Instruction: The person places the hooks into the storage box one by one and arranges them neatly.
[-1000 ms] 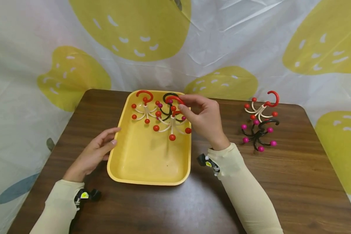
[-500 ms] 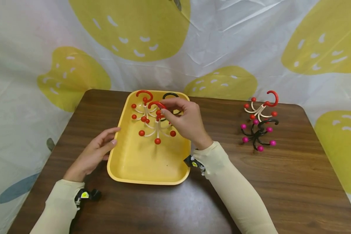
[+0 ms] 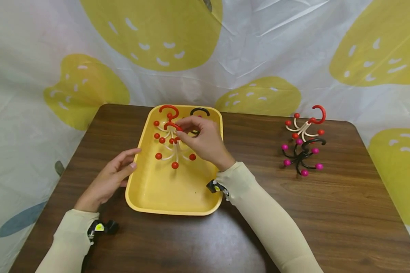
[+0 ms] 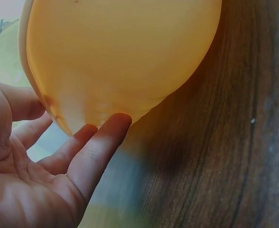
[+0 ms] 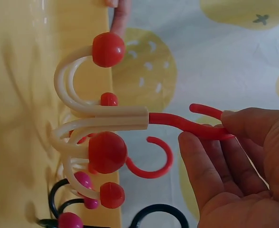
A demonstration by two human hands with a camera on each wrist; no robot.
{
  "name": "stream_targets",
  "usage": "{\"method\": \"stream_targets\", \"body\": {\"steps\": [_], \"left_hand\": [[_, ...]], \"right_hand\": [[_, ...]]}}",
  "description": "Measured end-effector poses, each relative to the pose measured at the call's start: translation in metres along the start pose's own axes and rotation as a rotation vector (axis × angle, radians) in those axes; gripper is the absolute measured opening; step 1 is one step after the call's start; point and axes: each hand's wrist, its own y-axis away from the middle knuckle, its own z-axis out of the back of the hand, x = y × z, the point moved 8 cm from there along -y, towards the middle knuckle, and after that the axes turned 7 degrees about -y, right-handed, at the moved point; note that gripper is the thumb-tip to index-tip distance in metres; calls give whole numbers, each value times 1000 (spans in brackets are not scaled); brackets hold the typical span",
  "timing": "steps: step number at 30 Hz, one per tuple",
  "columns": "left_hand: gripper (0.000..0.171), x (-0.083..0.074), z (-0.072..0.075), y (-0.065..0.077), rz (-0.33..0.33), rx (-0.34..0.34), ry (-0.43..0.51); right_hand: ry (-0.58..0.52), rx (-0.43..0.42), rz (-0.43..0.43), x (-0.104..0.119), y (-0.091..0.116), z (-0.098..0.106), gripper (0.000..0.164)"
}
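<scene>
My right hand (image 3: 205,142) pinches the red curved hook of a cream multi-arm hanger hook (image 5: 130,112) with red ball tips. It hangs upright in the yellow tray (image 3: 172,195); whether it touches the bottom I cannot tell. Behind it in the tray stands a like cream hanger hook (image 3: 169,115) with a red top. A black one (image 3: 200,109) with magenta balls is partly hidden behind my right hand. My left hand (image 3: 106,182) rests against the tray's left side, its fingers (image 4: 99,152) fairly straight on the outer wall.
On the table (image 3: 276,227), right of the tray, stand another cream-and-red hanger hook (image 3: 305,127) and a black-and-magenta one (image 3: 300,155), close together. A white curtain (image 3: 253,41) printed with yellow fruit hangs behind the table's back edge.
My right hand has carried the cream hanger hook leftward and slightly nearer within the tray, away from the black one. The left hand and tray have stayed put.
</scene>
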Motion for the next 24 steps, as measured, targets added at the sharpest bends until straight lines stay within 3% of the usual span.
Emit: {"method": "stream_targets", "body": {"steps": [24], "left_hand": [[55,1,1,0,0,-6,-7]], "right_hand": [[38,109,-97,-15,-10,-39,23]]}}
